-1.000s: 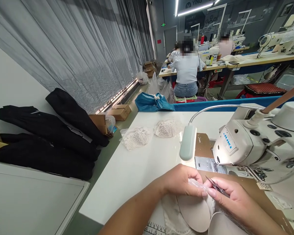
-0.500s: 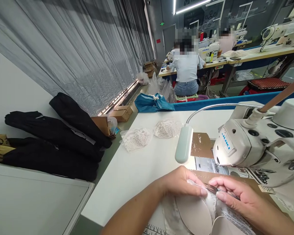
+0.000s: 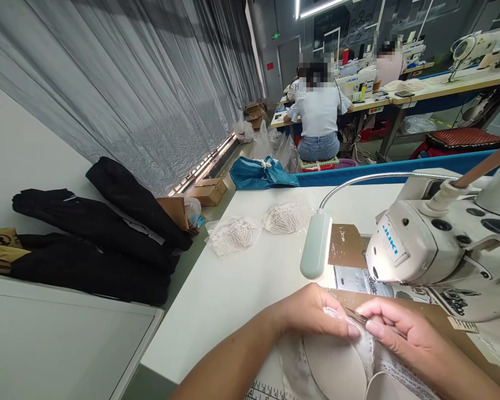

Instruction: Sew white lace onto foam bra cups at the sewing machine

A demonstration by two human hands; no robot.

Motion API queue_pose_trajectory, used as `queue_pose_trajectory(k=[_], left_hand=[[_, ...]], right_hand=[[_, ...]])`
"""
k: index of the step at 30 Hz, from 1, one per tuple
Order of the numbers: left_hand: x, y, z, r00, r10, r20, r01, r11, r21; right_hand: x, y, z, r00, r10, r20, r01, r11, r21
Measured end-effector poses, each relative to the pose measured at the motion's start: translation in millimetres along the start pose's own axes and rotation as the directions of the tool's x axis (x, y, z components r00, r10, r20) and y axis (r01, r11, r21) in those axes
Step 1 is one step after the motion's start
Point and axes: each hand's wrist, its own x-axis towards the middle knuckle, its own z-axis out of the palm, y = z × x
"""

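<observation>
Near the bottom centre, a white lace garment (image 3: 369,344) with beige cups (image 3: 337,364) lies on the table's front part. My left hand (image 3: 319,314) pinches its lace edge between thumb and fingers. Thin metal snips (image 3: 357,316) are held in my right hand (image 3: 400,328), their tip at the lace beside my left fingertips. Both hands are close together, just in front of the sewing machine (image 3: 412,244). The lower part of the garment runs out of the frame.
Two lace cup pieces (image 3: 235,233) lie further back on the white table (image 3: 216,283). A green-grey lamp (image 3: 316,244) hangs over the table left of the machine. Black clothes (image 3: 95,244) are at the left. A person (image 3: 320,114) sits at another bench beyond.
The view has shifted slightly, moving the machine and lamp a little to the right in the frame. Both hands keep their holds on the lace and snips, with only small finger movement.
</observation>
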Motion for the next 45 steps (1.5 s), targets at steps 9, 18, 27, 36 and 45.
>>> queue_pose_trajectory(k=[9,18,27,36,45], left_hand=[[-16.2,2.2,-30.7,0.978,0.059,0.202,-0.093,0.982,0.162],[-16.5,3.0,-22.5,0.983,0.177,-0.044,-0.176,0.984,0.032],[-9.3,6.7,-5.4,0.986,0.132,-0.101,-0.134,0.991,-0.015],[-8.4,1.7,-4.1,0.979,0.169,-0.118,-0.183,0.976,-0.119],[-4.6,3.3,0.9,0.988,0.113,-0.102,-0.125,0.984,-0.125]], right_hand=[[1.7,-7.9,6.2,0.992,0.066,0.105,-0.071,0.997,0.038],[5.2,-4.6,13.2,0.997,0.037,-0.068,-0.03,0.995,0.1],[1.0,-7.1,16.0,0.989,0.01,-0.146,0.001,0.997,0.073],[0.5,-2.0,6.2,0.984,0.009,-0.178,0.02,0.987,0.161],[0.8,-4.4,8.7,0.999,-0.01,-0.032,0.011,0.999,0.053]])
